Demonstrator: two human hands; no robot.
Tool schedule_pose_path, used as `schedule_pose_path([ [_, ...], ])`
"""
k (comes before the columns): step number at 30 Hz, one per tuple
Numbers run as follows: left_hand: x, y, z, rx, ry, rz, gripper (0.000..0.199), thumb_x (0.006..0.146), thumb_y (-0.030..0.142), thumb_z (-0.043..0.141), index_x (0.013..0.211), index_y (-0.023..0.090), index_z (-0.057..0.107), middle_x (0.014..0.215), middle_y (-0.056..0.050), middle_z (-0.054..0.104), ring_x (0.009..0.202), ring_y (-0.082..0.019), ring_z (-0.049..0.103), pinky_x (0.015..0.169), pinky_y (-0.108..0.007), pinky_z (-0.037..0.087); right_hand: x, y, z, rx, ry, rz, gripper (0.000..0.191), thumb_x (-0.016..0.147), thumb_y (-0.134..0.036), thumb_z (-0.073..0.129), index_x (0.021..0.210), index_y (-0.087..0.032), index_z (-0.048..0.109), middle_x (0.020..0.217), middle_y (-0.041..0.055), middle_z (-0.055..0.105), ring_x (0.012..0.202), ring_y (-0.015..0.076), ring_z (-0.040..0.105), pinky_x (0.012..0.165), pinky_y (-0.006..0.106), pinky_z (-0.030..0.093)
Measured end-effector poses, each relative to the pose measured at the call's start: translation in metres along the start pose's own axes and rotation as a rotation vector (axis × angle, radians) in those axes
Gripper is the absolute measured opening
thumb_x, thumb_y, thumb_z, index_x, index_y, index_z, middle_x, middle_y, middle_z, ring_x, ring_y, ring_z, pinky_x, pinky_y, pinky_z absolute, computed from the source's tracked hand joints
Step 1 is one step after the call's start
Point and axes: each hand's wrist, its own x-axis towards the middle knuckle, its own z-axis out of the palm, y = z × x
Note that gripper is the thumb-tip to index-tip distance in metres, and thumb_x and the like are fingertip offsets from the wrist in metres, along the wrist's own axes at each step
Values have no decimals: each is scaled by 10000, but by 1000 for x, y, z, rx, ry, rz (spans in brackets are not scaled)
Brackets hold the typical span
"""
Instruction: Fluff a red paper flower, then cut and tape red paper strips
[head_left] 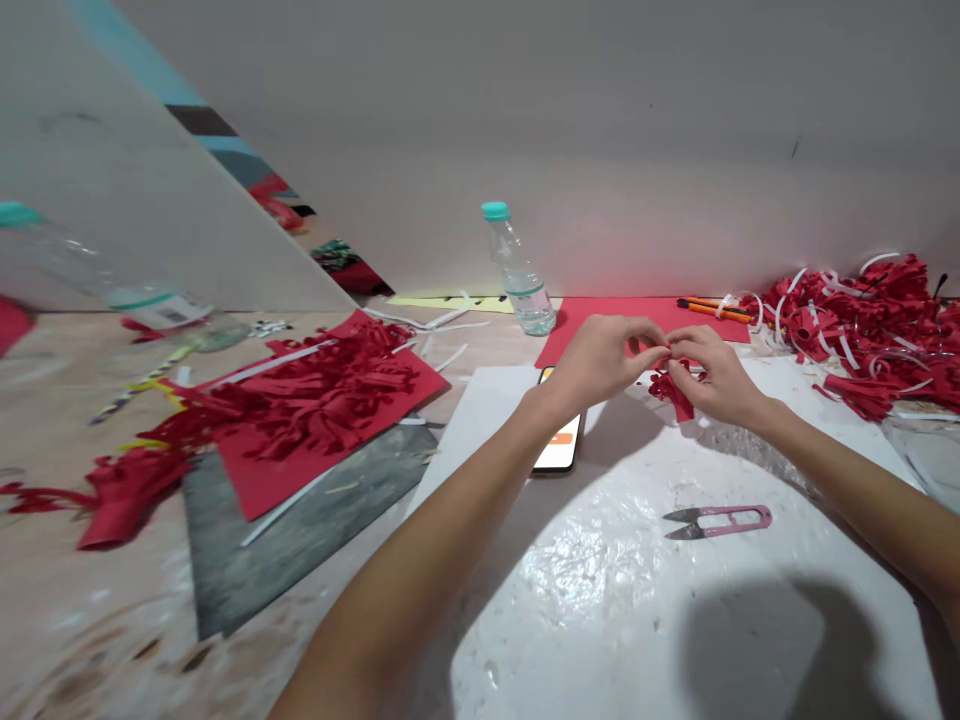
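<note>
A small piece of red cut paper [679,398] hangs beneath my fingertips, its strips dangling. My left hand [600,352] pinches at its top edge with thumb and fingers together. Meeting it there, my right hand [712,372] is closed on the same piece, and the fingers hide most of the upper part. Below the hands, pink-handled thread snips [718,521] lie on the white board [585,580], blades pointing left. A phone with a lit screen [559,452] rests partly behind my left wrist.
A water bottle [523,275] stands by the wall behind a red sheet [574,315]. Red fringed paper [315,395] is heaped at left over a grey sheet [300,540]. Another bottle [150,300] leans at far left. Orange pencils [716,310] lie near a red pile [885,310] at right.
</note>
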Motion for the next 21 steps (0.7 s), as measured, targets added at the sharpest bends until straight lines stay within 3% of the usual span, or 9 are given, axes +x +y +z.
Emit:
schedule_pose_path([
  [13, 0, 2, -4, 66, -84, -48, 153, 872, 256, 710, 990, 229, 803, 888, -25, 792, 759, -161, 685, 694, -265, 468, -1, 2, -1, -130, 1, -150, 132, 869, -144, 554, 853, -206, 669, 1039, 106, 701, 958, 260, 616, 844, 450, 499],
  [21, -1, 3, -6, 39, -111, -82, 106, 849, 261, 730, 896, 196, 798, 815, -27, 777, 731, -159, 661, 661, -257, 451, -2, 1, -1, -145, -24, -174, 137, 856, -146, 567, 869, -209, 687, 1054, 98, 701, 965, 262, 623, 866, 458, 475],
])
